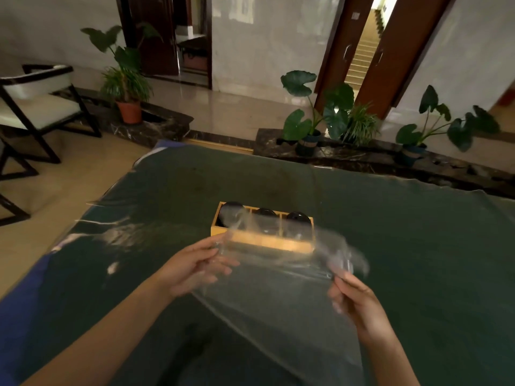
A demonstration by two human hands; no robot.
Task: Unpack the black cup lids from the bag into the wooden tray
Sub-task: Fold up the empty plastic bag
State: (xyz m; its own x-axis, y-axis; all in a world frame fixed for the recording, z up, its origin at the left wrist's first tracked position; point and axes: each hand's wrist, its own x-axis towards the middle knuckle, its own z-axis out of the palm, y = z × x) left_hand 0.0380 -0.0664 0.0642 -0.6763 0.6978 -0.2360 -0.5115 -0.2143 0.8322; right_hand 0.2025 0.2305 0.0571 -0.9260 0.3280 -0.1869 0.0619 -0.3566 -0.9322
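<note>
Above the table, both hands (195, 267) stretch the bag (278, 274).

There was one view only, from the camera on my head. It looked forward and down across the table (404, 246), wide-angled, so straight edges bowed. My left hand (192, 270) and right hand (354, 298) sat close below the lens, the wooden tray (262, 242) just beyond them, and the far wall with its doorways filled the top.
</note>
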